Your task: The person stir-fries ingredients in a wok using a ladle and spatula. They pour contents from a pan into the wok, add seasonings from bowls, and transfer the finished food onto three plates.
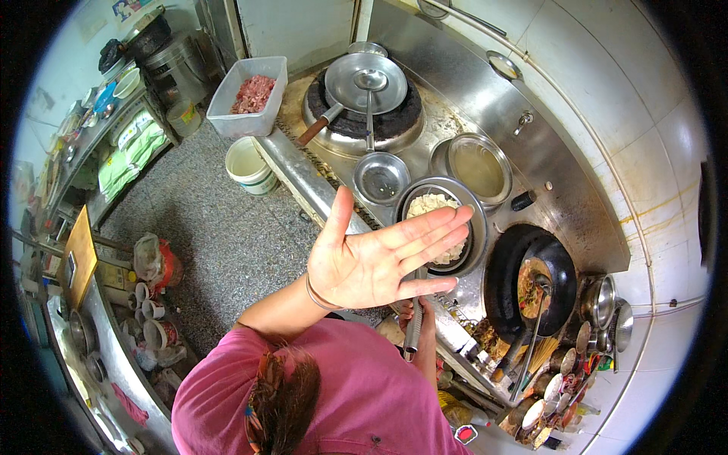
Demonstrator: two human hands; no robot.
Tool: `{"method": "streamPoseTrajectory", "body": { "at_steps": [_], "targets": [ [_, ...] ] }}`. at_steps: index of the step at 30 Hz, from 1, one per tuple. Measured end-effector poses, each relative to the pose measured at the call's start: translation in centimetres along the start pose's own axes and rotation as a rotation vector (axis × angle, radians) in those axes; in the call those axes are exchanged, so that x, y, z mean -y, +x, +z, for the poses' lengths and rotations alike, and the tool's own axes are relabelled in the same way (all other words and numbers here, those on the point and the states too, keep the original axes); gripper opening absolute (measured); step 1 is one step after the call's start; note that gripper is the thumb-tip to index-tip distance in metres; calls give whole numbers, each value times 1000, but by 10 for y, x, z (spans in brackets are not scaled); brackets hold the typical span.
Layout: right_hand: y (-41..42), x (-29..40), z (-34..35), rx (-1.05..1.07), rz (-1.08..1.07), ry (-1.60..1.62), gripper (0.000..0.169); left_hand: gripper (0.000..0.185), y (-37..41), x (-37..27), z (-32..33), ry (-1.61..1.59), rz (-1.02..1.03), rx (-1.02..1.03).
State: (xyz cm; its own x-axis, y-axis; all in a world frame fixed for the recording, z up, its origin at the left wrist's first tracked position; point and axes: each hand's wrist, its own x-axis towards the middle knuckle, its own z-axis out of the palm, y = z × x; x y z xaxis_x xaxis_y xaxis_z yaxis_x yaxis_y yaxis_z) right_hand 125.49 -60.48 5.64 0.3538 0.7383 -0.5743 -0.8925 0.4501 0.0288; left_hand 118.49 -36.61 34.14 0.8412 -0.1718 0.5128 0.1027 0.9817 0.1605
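My left hand (378,259) is raised in front of the camera, palm up, fingers spread, holding nothing. A bracelet (321,296) circles its wrist. Lower down, my right hand (425,319) grips a hollow metal handle (413,335). This handle runs up behind my left hand towards a round metal strainer or pan (471,250) of pale, sliced food (429,203). That vessel sits in or over a wider metal basin (482,230) on the stove counter. My left fingers hide part of the food and the join of the handle.
A black wok (500,278) with a ladle (532,341) in sauced food stands right. Behind are a metal bowl (382,177), a pot of cloudy liquid (478,170) and a pan (341,85) on a burner. A plastic tub (273,116) of raw meat (254,94) and a bucket (250,168) stand left.
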Motion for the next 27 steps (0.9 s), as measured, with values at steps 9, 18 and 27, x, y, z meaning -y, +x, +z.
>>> {"method": "streamPoseTrajectory", "body": {
  "at_steps": [9, 18, 27],
  "targets": [
    [23, -29, 22, -112, -43, -23, 26, 86, -12, -37, -8, -112, 1, -5],
    [25, -48, 40, -39, -110, 56, 32, 85, -24, -64, -16, -158, -42, 35],
    [38, -65, 40, -27, -180, 97, 40, 70, -37, -86, -32, -138, -64, 145]
  ]
}}
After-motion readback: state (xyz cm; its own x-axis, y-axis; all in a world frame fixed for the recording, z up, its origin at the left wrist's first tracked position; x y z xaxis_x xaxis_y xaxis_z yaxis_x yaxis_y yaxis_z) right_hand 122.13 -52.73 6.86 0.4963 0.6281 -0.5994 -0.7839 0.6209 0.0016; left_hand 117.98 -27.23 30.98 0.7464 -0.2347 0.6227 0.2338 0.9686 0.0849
